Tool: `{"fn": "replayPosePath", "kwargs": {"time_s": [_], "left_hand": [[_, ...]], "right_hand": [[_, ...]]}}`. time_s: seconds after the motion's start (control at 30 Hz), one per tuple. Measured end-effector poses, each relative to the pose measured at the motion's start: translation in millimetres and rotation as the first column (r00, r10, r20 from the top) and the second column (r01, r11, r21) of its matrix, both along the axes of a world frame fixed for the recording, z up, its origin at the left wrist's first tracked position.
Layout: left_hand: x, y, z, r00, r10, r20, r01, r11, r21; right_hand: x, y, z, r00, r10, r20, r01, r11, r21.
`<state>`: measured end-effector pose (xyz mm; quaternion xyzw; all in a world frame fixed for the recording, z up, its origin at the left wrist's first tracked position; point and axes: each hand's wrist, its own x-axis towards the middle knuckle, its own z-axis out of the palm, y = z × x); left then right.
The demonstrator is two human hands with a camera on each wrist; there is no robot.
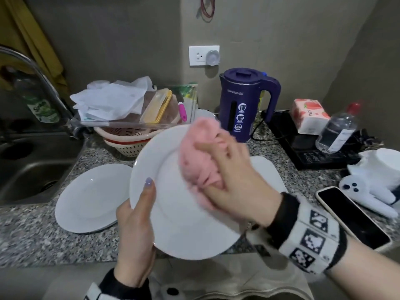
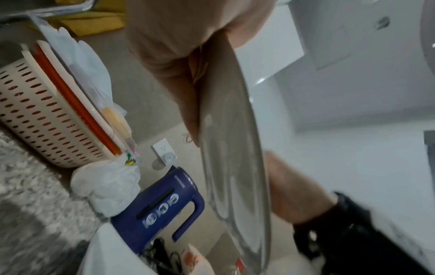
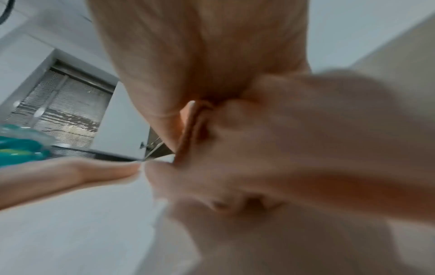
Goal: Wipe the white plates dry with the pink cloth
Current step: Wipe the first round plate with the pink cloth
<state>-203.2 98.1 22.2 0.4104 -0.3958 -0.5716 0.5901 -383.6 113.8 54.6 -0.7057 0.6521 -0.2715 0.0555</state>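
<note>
A white plate (image 1: 173,208) is held tilted above the counter's front edge. My left hand (image 1: 138,215) grips its left rim, thumb on the face and fingers hidden behind. My right hand (image 1: 229,169) clutches the bunched pink cloth (image 1: 199,156) and presses it on the plate's upper right part. The left wrist view shows the plate (image 2: 233,167) edge-on with my left hand (image 2: 188,74) round its rim. In the right wrist view the blurred cloth (image 3: 306,148) fills the frame below my right hand (image 3: 200,55). A second white plate (image 1: 91,198) lies flat on the counter to the left.
A steel sink (image 1: 28,169) and tap sit at the left. Behind stand a slotted basket (image 1: 127,146) under a clear tray, and a blue kettle (image 1: 244,105). A white board (image 1: 268,169) lies under my right hand. A phone (image 1: 352,217), bottle (image 1: 337,131) and tissue pack (image 1: 309,115) lie right.
</note>
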Motion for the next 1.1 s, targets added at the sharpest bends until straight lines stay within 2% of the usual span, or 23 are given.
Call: {"fn": "replayPosePath", "kwargs": {"time_s": [0.07, 0.1, 0.17, 0.23, 0.27, 0.33, 0.37, 0.4, 0.43, 0.5, 0.57, 0.6, 0.67, 0.73, 0.8, 0.83, 0.9, 0.97, 1.0, 1.03, 1.1], "left_hand": [[0, -2, 5, 0.998, 0.033, -0.049, -0.034, 0.999, -0.026], [-1, -3, 6, 0.997, 0.039, -0.06, -0.041, 0.998, -0.04], [-2, -7, 7, 0.997, 0.051, -0.06, -0.055, 0.996, -0.064], [-1, -8, 8, 0.998, 0.052, -0.046, -0.055, 0.996, -0.069], [0, -8, 9, 0.997, 0.052, -0.049, -0.056, 0.996, -0.071], [5, -5, 11, 0.996, 0.058, -0.063, -0.064, 0.993, -0.099], [7, -3, 14, 0.996, 0.065, -0.061, -0.072, 0.991, -0.116], [8, -1, 15, 0.996, 0.069, -0.058, -0.076, 0.988, -0.133], [7, 1, 17, 0.995, 0.074, -0.065, -0.082, 0.987, -0.137], [1, 6, 18, 0.993, 0.074, -0.09, -0.085, 0.987, -0.136], [-6, 10, 18, 0.99, 0.093, -0.11, -0.108, 0.984, -0.139], [-8, 12, 18, 0.987, 0.108, -0.115, -0.124, 0.982, -0.145], [-12, 13, 17, 0.979, 0.153, -0.136, -0.174, 0.973, -0.151], [-18, 13, 14, 0.965, 0.197, -0.171, -0.224, 0.962, -0.156], [-28, 12, 15, 0.945, 0.255, -0.203, -0.287, 0.947, -0.146], [-32, 12, 17, 0.936, 0.278, -0.218, -0.315, 0.936, -0.159], [-36, 13, 20, 0.935, 0.298, -0.195, -0.338, 0.915, -0.222], [-30, 11, 22, 0.932, 0.326, -0.156, -0.357, 0.898, -0.258], [-25, 10, 21, 0.924, 0.345, -0.168, -0.379, 0.888, -0.262], [-19, 9, 21, 0.916, 0.352, -0.191, -0.393, 0.881, -0.262], [-11, 8, 20, 0.927, 0.31, -0.212, -0.355, 0.907, -0.227]], "right_hand": [[-14, 1, -2, 0.994, -0.105, 0.009, 0.105, 0.994, -0.038], [-9, 9, -5, 0.998, -0.058, 0.03, 0.059, 0.998, -0.02], [18, 30, -16, 0.978, 0.193, 0.075, -0.195, 0.98, 0.022], [43, 46, -26, 0.933, 0.36, 0.022, -0.361, 0.932, 0.039], [41, 47, -28, 0.937, 0.35, -0.002, -0.349, 0.936, 0.032], [22, 42, -24, 0.984, 0.167, 0.053, -0.165, 0.985, -0.046], [6, 38, -23, 0.983, 0.042, 0.18, -0.026, 0.996, -0.087], [-8, 35, -18, 0.932, -0.077, 0.354, 0.119, 0.988, -0.097], [-20, 31, -16, 0.82, -0.138, 0.556, 0.213, 0.974, -0.073], [-28, 24, -24, 0.447, -0.065, 0.892, 0.218, 0.975, -0.039], [-16, 21, -40, 0.074, -0.016, 0.997, 0.178, 0.984, 0.002], [-9, 21, -49, -0.056, -0.012, 0.998, 0.201, 0.979, 0.023], [9, 24, -57, -0.244, 0.018, 0.97, 0.277, 0.96, 0.052], [29, 28, -66, -0.396, 0.028, 0.918, 0.332, 0.936, 0.115], [54, 27, -83, -0.52, -0.06, 0.852, 0.295, 0.924, 0.245], [67, 28, -93, -0.53, -0.138, 0.837, 0.253, 0.916, 0.311], [84, 32, -95, -0.472, -0.214, 0.855, 0.242, 0.901, 0.36], [75, 34, -81, -0.411, -0.162, 0.897, 0.306, 0.902, 0.303], [63, 35, -66, -0.355, -0.073, 0.932, 0.357, 0.911, 0.208], [49, 36, -46, -0.267, 0.033, 0.963, 0.364, 0.929, 0.069], [14, 26, -14, -0.071, 0.191, 0.979, 0.279, 0.946, -0.164]]}}
